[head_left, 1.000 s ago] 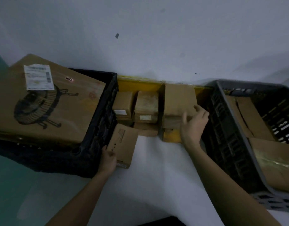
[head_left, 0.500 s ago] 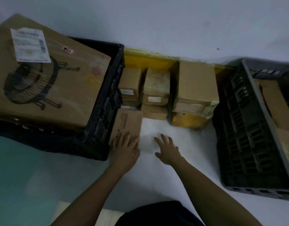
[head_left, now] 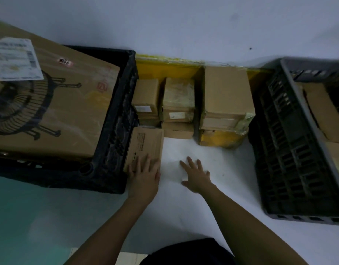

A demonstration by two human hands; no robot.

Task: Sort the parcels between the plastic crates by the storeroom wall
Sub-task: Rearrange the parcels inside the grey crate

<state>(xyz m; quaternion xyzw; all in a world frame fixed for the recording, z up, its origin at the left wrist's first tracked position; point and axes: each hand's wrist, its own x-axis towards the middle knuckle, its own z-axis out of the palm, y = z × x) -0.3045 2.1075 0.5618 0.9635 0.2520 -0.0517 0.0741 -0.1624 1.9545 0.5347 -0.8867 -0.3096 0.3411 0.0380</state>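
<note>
Head view: a person's left hand [head_left: 143, 174] lies with straight fingers on a small flat brown cardboard parcel [head_left: 144, 148] leaning against the black plastic crate [head_left: 115, 131], while the right hand [head_left: 196, 175] rests spread and empty on the white floor [head_left: 212, 207]. Gripping the parcel's near edge would likely lift it more cleanly than sliding. More brown parcels [head_left: 227, 96] stand between this crate and the grey plastic crate [head_left: 291, 150].

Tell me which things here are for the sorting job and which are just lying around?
For the job:
- black crate
- grey crate
- flat box under the left hand
- small boxes stacked by the wall
- big fan box on the black crate

Just there:
- white sheet under the right hand
- wall
</note>
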